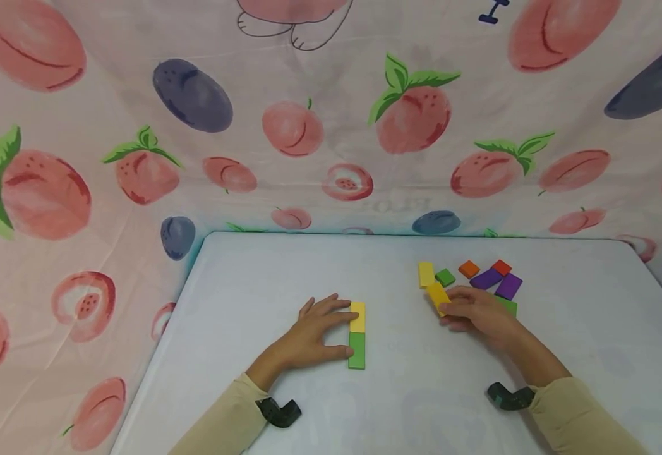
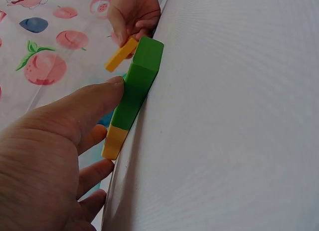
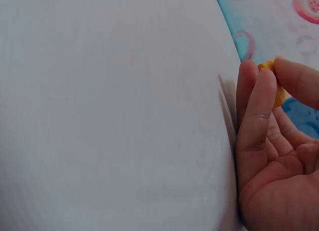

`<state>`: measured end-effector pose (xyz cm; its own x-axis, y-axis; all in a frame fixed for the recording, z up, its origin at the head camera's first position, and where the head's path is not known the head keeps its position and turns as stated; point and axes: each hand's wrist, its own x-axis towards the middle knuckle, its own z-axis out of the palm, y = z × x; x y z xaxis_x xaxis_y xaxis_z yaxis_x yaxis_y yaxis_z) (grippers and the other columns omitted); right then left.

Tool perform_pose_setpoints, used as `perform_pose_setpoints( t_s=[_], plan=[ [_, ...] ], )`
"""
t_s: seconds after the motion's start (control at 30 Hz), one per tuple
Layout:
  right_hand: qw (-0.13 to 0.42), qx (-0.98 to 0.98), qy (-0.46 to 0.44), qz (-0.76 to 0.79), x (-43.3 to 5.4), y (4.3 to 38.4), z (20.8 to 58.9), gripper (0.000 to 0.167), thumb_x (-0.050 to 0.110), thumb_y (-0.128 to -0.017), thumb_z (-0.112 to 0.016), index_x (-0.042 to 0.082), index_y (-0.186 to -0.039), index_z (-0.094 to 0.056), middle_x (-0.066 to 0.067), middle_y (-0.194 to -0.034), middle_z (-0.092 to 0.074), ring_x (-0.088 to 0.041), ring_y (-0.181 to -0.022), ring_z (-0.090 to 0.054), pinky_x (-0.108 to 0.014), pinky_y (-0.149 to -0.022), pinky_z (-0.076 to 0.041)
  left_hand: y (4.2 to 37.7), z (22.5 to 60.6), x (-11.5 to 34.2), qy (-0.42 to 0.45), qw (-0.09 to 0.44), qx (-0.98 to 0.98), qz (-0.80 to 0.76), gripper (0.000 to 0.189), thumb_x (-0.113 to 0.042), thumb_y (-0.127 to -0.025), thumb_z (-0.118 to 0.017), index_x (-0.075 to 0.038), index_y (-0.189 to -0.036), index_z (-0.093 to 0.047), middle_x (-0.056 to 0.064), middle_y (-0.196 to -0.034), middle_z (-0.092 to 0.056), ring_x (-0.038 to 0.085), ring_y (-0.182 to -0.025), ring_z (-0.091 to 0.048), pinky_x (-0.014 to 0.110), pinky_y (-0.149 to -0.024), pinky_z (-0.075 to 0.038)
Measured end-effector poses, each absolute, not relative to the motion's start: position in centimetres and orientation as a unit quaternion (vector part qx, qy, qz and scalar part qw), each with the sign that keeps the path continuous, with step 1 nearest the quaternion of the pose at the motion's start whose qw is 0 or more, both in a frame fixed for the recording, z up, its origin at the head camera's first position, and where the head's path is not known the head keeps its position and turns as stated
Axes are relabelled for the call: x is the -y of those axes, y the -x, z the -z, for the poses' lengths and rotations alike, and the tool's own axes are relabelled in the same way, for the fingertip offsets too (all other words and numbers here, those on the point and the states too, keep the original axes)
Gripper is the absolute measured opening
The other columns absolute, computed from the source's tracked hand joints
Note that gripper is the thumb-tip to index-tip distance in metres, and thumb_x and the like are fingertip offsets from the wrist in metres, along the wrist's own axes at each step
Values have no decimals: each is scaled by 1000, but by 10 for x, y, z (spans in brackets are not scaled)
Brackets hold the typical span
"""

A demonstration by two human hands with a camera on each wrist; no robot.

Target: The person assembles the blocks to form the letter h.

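On the white table, a green block [image 1: 356,351] and a yellow block [image 1: 357,317] lie end to end in a straight line. My left hand [image 1: 316,335] rests along their left side with fingers extended; the thumb touches the green block [image 2: 142,76] and a fingertip touches the yellow one. To the right, my right hand [image 1: 481,314] pinches another yellow block [image 1: 438,298] between thumb and fingers, tilted. The right wrist view shows only a bit of that yellow block [image 3: 279,97] between the fingertips.
Beyond the right hand lie a yellow block [image 1: 425,275], a small green block [image 1: 445,277], an orange block [image 1: 469,269], a red block [image 1: 501,267] and two purple blocks [image 1: 509,286]. Another green block [image 1: 507,307] is partly hidden by the hand. A fruit-print cloth [image 1: 240,221] hangs behind the table.
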<state>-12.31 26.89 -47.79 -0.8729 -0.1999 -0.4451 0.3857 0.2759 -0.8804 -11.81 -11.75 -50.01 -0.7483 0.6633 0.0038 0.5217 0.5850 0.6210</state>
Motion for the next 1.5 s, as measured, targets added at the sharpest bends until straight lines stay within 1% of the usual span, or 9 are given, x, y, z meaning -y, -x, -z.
perform_pose_setpoints(
  t_s=[0.07,0.13,0.23,0.3,0.4,0.6,0.87,1.3,1.5],
  plan=[
    [247,-753,-49,608,-264,123,475,65,27,-97,-71,9,-152,-41,-4,-99,-69,-17,-90,-74,-24,-76,-61,118,500,117,-336,116,-883,-308,65,-49,-89,-75,-29,-148,-55,-3,-159,-43,23,-158,-21,62,-126,-5],
    [253,-741,-42,620,-259,124,473,68,24,-98,-69,16,-157,-36,-6,-106,-62,-19,-89,-72,-25,-74,-60,118,499,117,-335,117,-883,-308,65,-49,-89,-75,-29,-148,-55,-3,-160,-43,23,-158,-21,61,-126,-4],
    [261,-722,-43,639,-249,126,473,65,21,-100,-66,23,-158,-36,-14,-120,-52,-20,-91,-70,-26,-73,-60,117,499,117,-335,118,-883,-308,65,-48,-89,-76,-29,-148,-55,-3,-160,-43,23,-158,-21,61,-126,-4],
    [263,-718,-45,643,-243,129,474,59,22,-100,-65,22,-154,-41,-17,-131,-45,-20,-93,-69,-27,-75,-61,117,498,117,-335,117,-883,-308,65,-48,-89,-76,-28,-148,-55,-3,-159,-43,23,-158,-21,62,-126,-4],
    [257,-718,-46,645,-230,134,476,54,23,-100,-67,19,-149,-44,-19,-136,-43,-21,-97,-66,-28,-78,-61,117,498,117,-336,116,-883,-306,65,-48,-89,-76,-28,-147,-56,-2,-159,-43,24,-158,-22,62,-126,-5],
    [231,-732,-42,640,-205,145,481,55,23,-96,-72,12,-143,-46,-20,-132,-52,-20,-97,-63,-28,-84,-62,118,499,116,-334,115,-885,-303,65,-48,-89,-76,-29,-147,-56,-3,-159,-43,23,-158,-22,61,-126,-5],
    [206,-731,-63,648,-178,155,487,60,22,-92,-77,15,-145,-50,-20,-129,-55,-20,-99,-71,-31,-84,-62,118,498,116,-324,123,-889,-300,62,-50,-89,-75,-31,-146,-57,-5,-160,-43,21,-158,-21,61,-126,-4],
    [204,-722,-76,657,-151,166,489,50,13,-100,-66,15,-147,-50,-19,-142,-55,-24,-117,-63,-32,-93,-60,118,498,117,-327,117,-888,-302,63,-49,-89,-76,-28,-146,-58,-4,-159,-44,22,-158,-22,63,-125,-6],
    [206,-716,-84,662,-142,168,488,50,13,-99,-67,17,-146,-52,-18,-143,-54,-26,-121,-63,-34,-95,-59,118,498,116,-329,117,-887,-303,63,-49,-89,-76,-28,-145,-58,-4,-159,-44,22,-158,-22,64,-125,-7]
  ],
)
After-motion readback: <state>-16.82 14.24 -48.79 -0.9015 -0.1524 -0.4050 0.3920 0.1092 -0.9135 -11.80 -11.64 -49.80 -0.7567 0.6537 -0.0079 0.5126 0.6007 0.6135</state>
